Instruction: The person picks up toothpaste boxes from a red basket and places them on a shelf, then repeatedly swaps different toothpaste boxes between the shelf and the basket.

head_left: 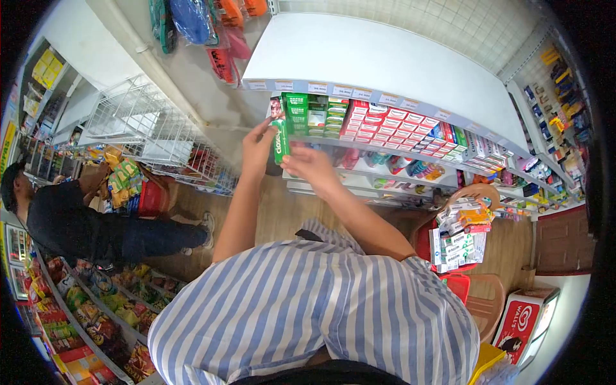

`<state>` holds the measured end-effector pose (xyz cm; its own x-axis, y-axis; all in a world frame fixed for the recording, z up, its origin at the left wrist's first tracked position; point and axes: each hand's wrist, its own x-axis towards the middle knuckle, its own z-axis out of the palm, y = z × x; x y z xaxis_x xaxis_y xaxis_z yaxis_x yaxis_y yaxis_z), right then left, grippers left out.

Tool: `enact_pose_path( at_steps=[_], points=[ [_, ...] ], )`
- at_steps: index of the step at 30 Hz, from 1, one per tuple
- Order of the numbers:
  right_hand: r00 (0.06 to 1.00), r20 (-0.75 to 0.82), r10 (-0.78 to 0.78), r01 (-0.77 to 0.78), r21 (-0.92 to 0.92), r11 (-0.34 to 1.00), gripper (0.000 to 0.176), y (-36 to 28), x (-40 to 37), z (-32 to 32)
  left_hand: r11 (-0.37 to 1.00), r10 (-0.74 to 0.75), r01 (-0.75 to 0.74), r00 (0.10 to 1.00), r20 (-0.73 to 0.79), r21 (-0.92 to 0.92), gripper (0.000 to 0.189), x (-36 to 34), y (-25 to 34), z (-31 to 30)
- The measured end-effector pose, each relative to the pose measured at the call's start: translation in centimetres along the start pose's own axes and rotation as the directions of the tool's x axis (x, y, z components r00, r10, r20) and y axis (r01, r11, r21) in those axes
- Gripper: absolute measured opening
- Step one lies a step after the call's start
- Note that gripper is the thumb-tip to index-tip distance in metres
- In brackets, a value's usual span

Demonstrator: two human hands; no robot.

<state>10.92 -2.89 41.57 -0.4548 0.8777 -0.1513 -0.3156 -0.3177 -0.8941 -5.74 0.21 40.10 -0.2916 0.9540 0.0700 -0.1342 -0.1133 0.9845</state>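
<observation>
A green toothpaste box (281,146) with white Close Up lettering is between my two hands, in front of the left end of a stocked shelf. My left hand (258,149) grips its left side, thumb and fingers near the upper half. At the lower right end, the fingers of my right hand (310,167) pinch the box. Just behind it stand green toothpaste boxes (297,115) in stacks. To their right, red and white toothpaste boxes (385,127) are piled in rows, ends facing out.
A white shelf board (372,54) with price labels juts out above. Basket goods, including Enzim boxes (457,247), sit low at my right beside a brown chair (484,301). On the left are a wire rack (154,131), a person (77,218) in dark clothes and snack shelves (96,308).
</observation>
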Motion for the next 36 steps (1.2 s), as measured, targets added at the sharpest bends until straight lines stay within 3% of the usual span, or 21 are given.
enact_pose_path(
  at_steps=[6, 8, 17, 28, 33, 36],
  points=[
    [0.997, -0.065, 0.052, -0.048, 0.059, 0.997, 0.036, 0.0, 1.0, 0.3, 0.998, -0.041, 0.044, 0.998, -0.052, 0.053, 0.039, 0.3, 1.4, 0.9],
    [0.997, -0.062, 0.049, -0.045, 0.074, 0.996, 0.035, 0.2, 1.3, 0.2, 0.995, -0.087, 0.086, 0.996, -0.027, -0.057, 0.042, 1.1, 0.4, 0.7],
    [0.994, -0.096, 0.05, -0.033, 0.172, 0.985, 0.04, 0.4, 2.7, 0.6, 0.997, -0.017, 0.022, 0.998, 0.065, -0.075, 0.062, 2.0, -1.2, 0.3],
    [0.995, -0.092, 0.037, -0.004, 0.331, 0.944, 0.034, -0.1, 4.8, 0.5, 0.994, -0.094, 0.095, 0.995, 0.028, -0.048, 0.055, 0.6, 0.8, 1.1],
    [0.991, -0.096, 0.098, -0.037, 0.499, 0.866, 0.025, 0.4, 6.3, 0.5, 0.995, -0.068, 0.071, 0.996, 0.05, -0.068, 0.051, 0.7, 0.6, 1.0],
    [0.982, -0.132, 0.132, -0.048, 0.505, 0.862, 0.023, -0.1, 6.7, 0.7, 0.995, -0.085, 0.086, 0.996, 0.021, -0.054, 0.048, 0.5, 0.8, 1.1]
  ],
)
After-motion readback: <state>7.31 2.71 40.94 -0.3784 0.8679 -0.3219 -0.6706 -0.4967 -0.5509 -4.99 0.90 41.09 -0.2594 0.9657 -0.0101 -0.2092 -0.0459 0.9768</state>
